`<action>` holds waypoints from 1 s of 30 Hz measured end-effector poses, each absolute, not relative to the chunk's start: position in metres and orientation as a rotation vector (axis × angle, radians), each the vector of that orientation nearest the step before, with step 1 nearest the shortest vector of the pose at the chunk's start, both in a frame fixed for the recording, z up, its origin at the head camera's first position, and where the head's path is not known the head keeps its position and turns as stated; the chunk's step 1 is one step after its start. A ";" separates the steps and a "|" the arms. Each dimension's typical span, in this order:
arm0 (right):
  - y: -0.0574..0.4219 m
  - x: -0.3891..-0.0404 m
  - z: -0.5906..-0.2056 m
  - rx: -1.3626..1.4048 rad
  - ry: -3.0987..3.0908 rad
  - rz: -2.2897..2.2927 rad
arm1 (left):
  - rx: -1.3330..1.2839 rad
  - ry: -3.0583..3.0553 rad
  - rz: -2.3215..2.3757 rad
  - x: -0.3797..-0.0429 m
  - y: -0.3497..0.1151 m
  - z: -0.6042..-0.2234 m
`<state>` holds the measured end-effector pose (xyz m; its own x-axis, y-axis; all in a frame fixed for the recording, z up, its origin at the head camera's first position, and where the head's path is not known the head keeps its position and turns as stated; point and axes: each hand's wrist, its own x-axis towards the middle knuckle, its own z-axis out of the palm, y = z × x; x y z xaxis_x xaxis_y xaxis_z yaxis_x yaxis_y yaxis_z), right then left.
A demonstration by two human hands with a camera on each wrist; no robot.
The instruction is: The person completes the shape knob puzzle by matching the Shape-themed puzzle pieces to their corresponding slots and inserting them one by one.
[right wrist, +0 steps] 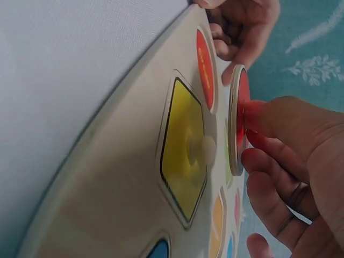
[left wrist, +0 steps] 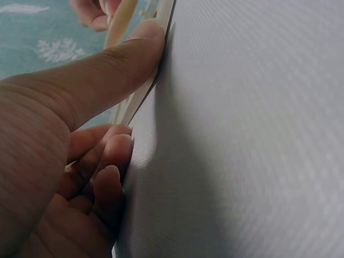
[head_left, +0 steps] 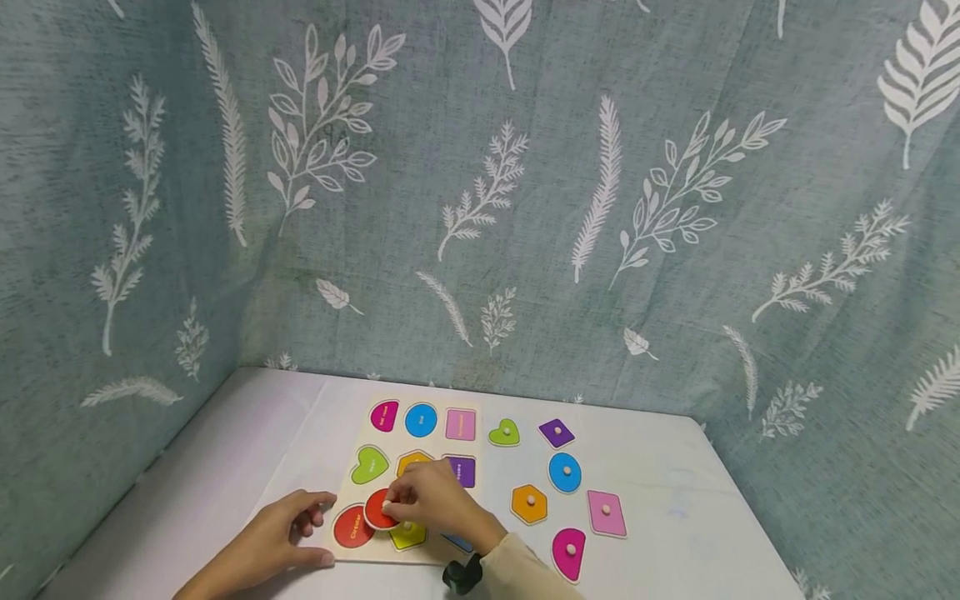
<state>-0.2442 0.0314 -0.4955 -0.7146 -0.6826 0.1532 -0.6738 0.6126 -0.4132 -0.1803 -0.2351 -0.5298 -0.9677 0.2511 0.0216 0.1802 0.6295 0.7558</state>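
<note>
A pale wooden puzzle board [head_left: 375, 442] with coloured shape recesses lies on the table. My right hand [head_left: 438, 502] pinches the red circle piece [head_left: 377, 510] by its knob. In the right wrist view, that red circle piece [right wrist: 234, 121] is tilted and raised off the board. It partly overlaps the red circle recess [head_left: 351, 527] in the head view. My left hand [head_left: 270, 537] holds the board's near left corner, its thumb [left wrist: 126, 62] against the front edge and curled fingers by the left side. A yellow piece with a knob [right wrist: 183, 150] sits in the board beneath my right hand.
Right of the board lie loose knobbed pieces: a green heart [head_left: 503, 434], purple diamond-turned piece [head_left: 556, 434], blue oval [head_left: 564, 473], orange hexagon [head_left: 528, 505], pink rectangle [head_left: 606, 514] and magenta half-round [head_left: 567, 557]. A leaf-patterned curtain [head_left: 540, 208] surrounds the white table [head_left: 675, 500].
</note>
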 end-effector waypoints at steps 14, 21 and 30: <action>0.002 -0.237 -0.501 -1.257 2.829 -0.535 | 0.596 2.770 1.304 -0.178 -0.242 -0.533; -0.002 -0.239 -0.505 -1.298 2.856 -0.486 | 0.585 2.765 1.307 -0.178 -0.242 -0.533; -0.010 -0.239 -0.505 -1.295 2.844 -0.438 | 0.605 2.752 1.320 -0.180 -0.242 -0.533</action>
<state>-0.2390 -0.0095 -0.5049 -0.6629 -0.7380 0.1263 -0.7418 0.6246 -0.2443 -0.1798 -0.2422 -0.5334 -0.9238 0.3570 0.1382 0.3313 0.5646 0.7560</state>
